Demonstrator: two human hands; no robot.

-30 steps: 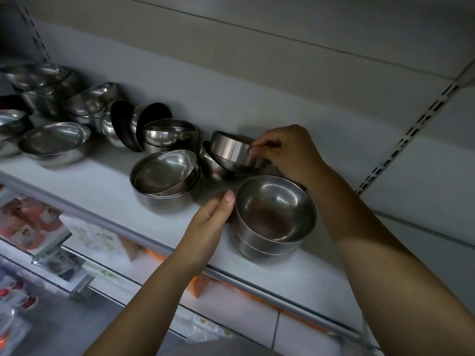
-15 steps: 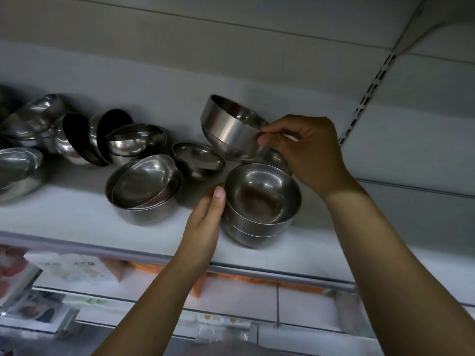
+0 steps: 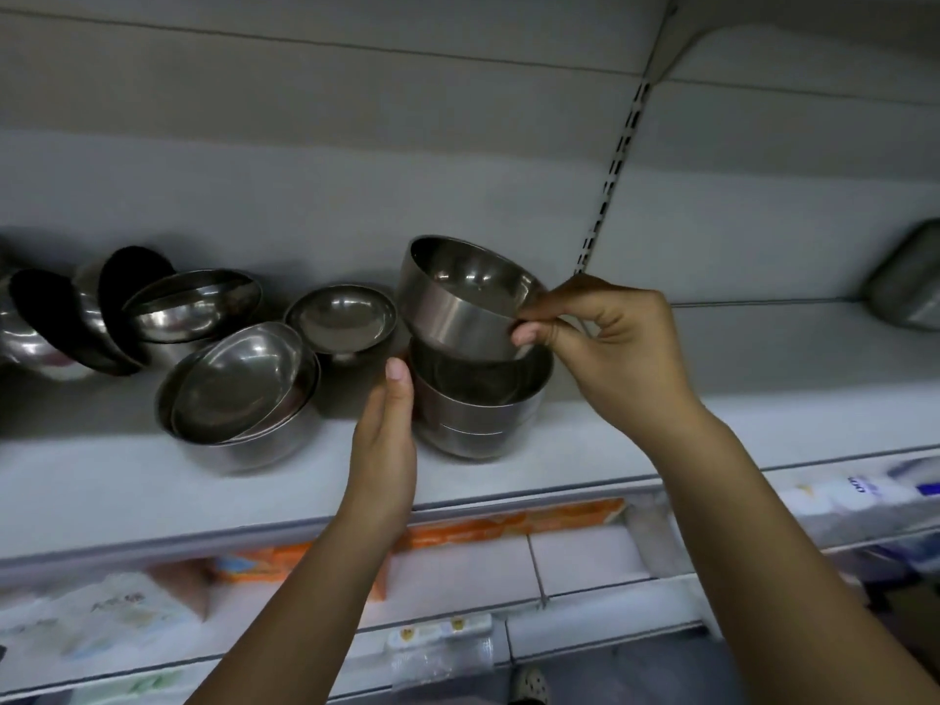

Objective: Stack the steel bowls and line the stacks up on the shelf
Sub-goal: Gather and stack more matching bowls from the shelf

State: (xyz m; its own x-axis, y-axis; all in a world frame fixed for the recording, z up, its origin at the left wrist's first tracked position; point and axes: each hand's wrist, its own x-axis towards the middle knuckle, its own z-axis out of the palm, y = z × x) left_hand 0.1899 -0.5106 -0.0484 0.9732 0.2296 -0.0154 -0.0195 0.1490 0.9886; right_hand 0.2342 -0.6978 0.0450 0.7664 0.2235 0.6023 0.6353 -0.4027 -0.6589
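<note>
Right hand (image 3: 610, 348) pinches rim of tilted steel bowl (image 3: 458, 297), bowl partly inside top of stack (image 3: 478, 404) on shelf (image 3: 661, 424). Left hand (image 3: 386, 440), fingers straight, touches stack's left side.

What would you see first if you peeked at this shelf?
The shiny steel bowl in the middle, tilted in the air: the right hand pinches its rim just above a stack of bowls on the white shelf. The left hand stands flat at the stack's left side. Farther left, more bowls lie tipped and jumbled.
</note>
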